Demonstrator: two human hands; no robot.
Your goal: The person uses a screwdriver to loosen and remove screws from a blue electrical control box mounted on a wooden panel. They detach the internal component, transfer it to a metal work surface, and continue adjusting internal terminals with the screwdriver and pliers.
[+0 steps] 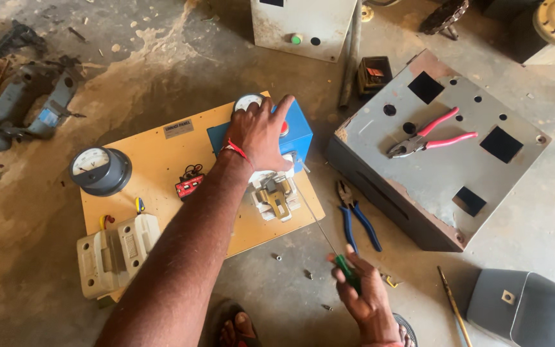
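Your screwdriver [329, 238] runs to the switch on the board.

Its thin shaft slants up-left from your right hand [366, 297], grip pinched on the green handle, to the open knife switch [276, 196]. Your left hand [261, 133] lies spread on the blue box [298, 136] just above. Blue pliers [356, 222] lie beside the shaft on the floor [534, 218].

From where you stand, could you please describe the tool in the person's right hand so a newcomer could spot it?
Start at the yellow board on the floor, then look just past its lower right corner. There the right hand grips a screwdriver. Unlike the blue-handled pliers beside it, it has a green handle and one long thin shaft.
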